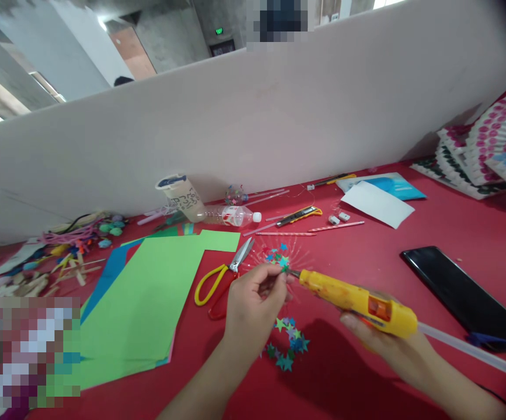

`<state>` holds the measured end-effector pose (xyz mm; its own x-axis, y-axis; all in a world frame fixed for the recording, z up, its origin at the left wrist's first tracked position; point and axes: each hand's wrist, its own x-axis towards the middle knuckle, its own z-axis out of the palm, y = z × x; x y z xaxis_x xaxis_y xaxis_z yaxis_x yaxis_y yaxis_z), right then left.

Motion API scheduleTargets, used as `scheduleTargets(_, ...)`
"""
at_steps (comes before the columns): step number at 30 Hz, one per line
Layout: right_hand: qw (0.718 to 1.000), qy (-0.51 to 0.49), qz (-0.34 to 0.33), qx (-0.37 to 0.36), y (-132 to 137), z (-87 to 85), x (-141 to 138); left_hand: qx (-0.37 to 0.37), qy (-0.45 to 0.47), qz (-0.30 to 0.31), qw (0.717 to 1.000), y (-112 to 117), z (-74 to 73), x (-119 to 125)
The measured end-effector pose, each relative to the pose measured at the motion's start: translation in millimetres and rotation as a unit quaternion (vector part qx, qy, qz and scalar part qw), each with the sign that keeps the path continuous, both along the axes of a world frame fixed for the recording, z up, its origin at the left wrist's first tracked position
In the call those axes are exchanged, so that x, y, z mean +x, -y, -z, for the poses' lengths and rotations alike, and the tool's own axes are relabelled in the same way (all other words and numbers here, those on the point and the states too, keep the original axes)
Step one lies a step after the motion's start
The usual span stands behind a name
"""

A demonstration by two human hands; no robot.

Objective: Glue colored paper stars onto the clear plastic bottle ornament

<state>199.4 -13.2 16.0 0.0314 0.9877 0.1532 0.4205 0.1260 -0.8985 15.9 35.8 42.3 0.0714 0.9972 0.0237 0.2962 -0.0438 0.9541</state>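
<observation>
Nearest on the bench (344, 388), a curve of stars (297, 345) lies beside the left wrist. The right hand (379, 344) wraps the glue gun (349, 293), its nozzle (294, 272) right at the green star (284, 268) that the left hand (253, 297) pinches, thumb and forefinger nearly together (whether metal meets star, I can't tell). Too much squeeze could run glue onto those fingertips; a wobble could burn them. Drips might land on the clear fringe (259, 256) just beyond. Scissors (234, 265) lie beside the left hand; farther off, the cutter (299, 216) and bottle (231, 215).
</observation>
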Motion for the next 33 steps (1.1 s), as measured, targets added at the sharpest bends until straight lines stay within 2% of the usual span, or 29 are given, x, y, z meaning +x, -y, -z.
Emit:
scheduleTargets(9,1.0,0.01,-0.007,-0.004,-0.4,1.1,0.7,-0.002,-0.006,-0.001,1.0,0.1,-0.7,0.4)
scheduleTargets(22,0.998,0.031,-0.027,0.047,-2.4,7.3,3.1,0.012,-0.007,0.013,1.0,-1.1,1.9,-0.8)
scheduleTargets(33,0.997,0.034,-0.042,0.057,-4.4,8.1,3.2,0.011,-0.008,0.018,1.0,-0.4,1.5,-1.9)
